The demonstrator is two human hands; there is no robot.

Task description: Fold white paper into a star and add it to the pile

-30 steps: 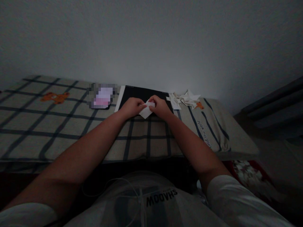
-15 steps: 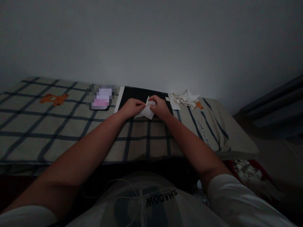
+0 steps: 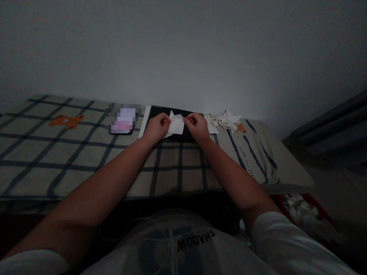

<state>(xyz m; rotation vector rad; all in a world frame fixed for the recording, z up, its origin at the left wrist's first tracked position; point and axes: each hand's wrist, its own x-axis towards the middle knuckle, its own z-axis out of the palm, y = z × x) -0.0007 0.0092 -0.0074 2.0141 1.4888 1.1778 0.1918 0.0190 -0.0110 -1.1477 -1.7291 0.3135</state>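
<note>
A small white piece of paper (image 3: pixel 176 125) with a pointed corner at its upper left is held up between my two hands. My left hand (image 3: pixel 158 126) pinches its left edge, fingers closed. On the opposite edge, my right hand (image 3: pixel 197 126) pinches it between thumb and fingertips. Beneath them lies a flat black board or folder (image 3: pixel 157 111) with a white strip down its left side. Another bit of white paper shows below my left fingers, partly covered.
A heap of folded white papers (image 3: pixel 226 120) lies right of the black board. To the left is a phone (image 3: pixel 123 120), partly pixelated. A checked cloth (image 3: pixel 94 152) with bear prints covers the table, against a wall. A red container (image 3: pixel 308 200) of paper pieces stands low at right.
Both hands have moved slightly up and apart. The paper, tilted and bunched between my fingers before, is now spread flatter and more upright between them.
</note>
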